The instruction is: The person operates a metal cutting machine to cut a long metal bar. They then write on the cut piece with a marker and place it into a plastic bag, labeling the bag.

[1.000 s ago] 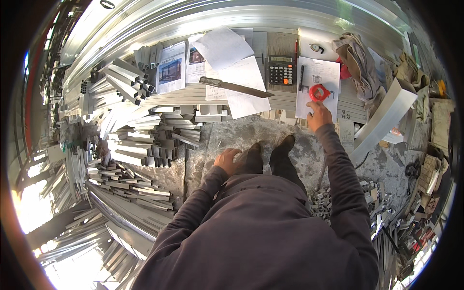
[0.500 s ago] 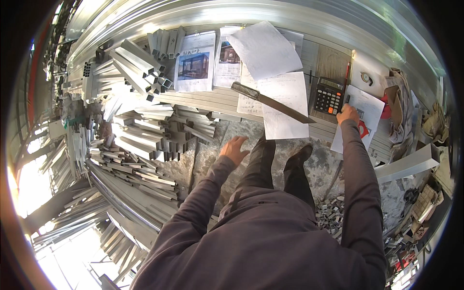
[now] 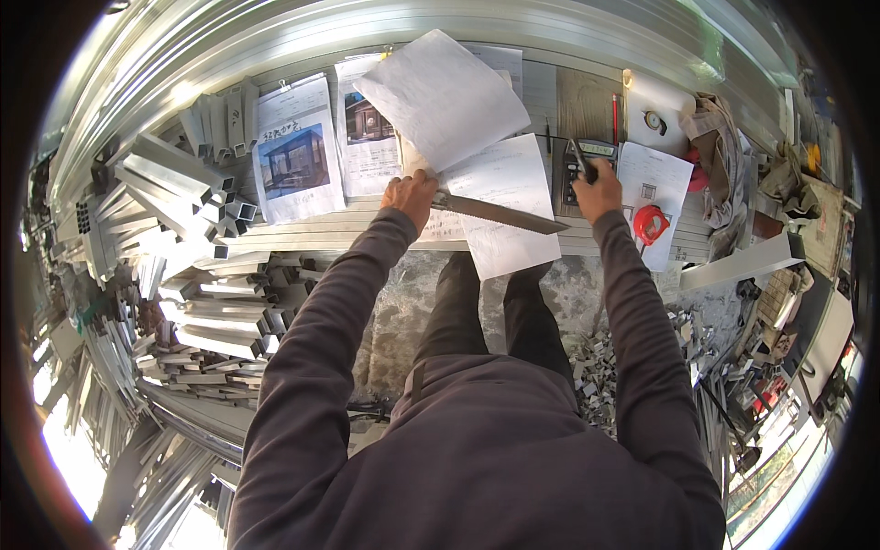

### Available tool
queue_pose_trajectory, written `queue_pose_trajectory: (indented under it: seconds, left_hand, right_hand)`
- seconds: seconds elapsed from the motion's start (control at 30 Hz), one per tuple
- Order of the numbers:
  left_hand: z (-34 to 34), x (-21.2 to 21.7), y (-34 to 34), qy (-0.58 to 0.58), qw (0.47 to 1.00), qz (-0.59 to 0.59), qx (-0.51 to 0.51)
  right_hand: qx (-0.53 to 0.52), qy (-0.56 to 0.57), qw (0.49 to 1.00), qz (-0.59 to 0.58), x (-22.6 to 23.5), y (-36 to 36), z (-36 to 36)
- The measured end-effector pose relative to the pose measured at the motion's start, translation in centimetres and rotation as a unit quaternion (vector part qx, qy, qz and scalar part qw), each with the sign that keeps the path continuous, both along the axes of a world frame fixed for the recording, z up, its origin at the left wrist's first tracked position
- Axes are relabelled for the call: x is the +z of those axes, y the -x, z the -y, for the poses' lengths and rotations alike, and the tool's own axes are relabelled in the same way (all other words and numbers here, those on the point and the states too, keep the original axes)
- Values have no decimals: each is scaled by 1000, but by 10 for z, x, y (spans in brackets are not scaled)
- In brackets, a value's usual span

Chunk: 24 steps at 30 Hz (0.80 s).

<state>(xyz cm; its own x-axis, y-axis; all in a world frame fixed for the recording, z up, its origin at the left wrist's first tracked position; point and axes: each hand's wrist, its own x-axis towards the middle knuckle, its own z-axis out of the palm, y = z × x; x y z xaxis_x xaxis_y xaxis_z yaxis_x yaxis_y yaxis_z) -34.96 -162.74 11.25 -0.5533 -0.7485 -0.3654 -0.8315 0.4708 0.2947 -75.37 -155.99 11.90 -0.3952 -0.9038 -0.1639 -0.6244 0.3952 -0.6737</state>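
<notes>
My left hand is closed over the handle of a handsaw. Its toothed blade points right and lies across white written sheets on the bench. In my right hand I grip a black marker, held tilted above a dark calculator; hand and marker cover much of the keys. Beside that hand, a red tape measure rests on a printed sheet. Left of the saw lie clipped papers with a building picture.
Metal profiles are stacked at the left. A red pencil, a paper roll and a cloth bag lie on the bench's right side. Metal offcuts cover the floor near my legs; an angled metal channel juts out at right.
My left hand has come up from beside my leg onto the saw's handle. My right hand has lifted the marker off the paper and moved left over the calculator. The view has shifted.
</notes>
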Motion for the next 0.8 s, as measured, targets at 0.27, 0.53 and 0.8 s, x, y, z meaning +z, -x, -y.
queue_pose_trajectory:
  seconds: [0.27, 0.53, 0.8]
  left_hand:
    - [2, -1, 4, 34, 991, -49, -116]
    - [-41, 11, -40, -99, 978, -179, 27]
    - [-101, 31, -213, -310, 771, -318, 457]
  right_hand:
    - [40, -136, 989, 36, -9, -81, 153]
    - [41, -167, 975, 138, -7, -74, 150]
    - [51, -88, 972, 213, -6, -30, 106]
